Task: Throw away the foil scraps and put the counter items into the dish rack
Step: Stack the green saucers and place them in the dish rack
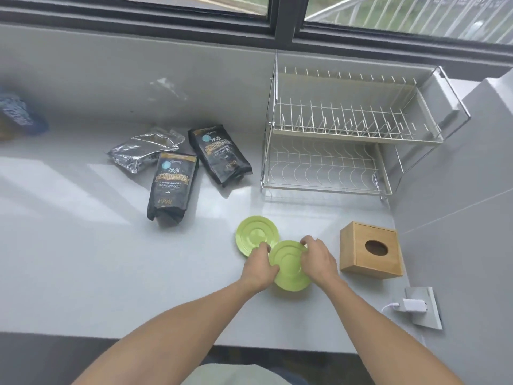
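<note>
Both hands, left hand (pixel 259 266) and right hand (pixel 316 259), clasp the near green plate (pixel 288 266) by its edges on the counter (pixel 83 259) | step: plates first (foil (pixel 144 150) untouched) | next: lift it, slot it upright into the empty dish rack (pixel 333 129).

Lime-green plates (pixel 256 234), black coffee bags (pixel 172 184), silver foil (pixel 141 150).

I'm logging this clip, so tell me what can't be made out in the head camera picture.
- Near green plate: both side rims hidden under the left hand and right hand; whether it is lifted cannot be told.
- Blue packet: cut off by the left edge and blurred.
- Black bags: print too small to read.
- Tissue box: contents hidden in its dark opening.
</note>
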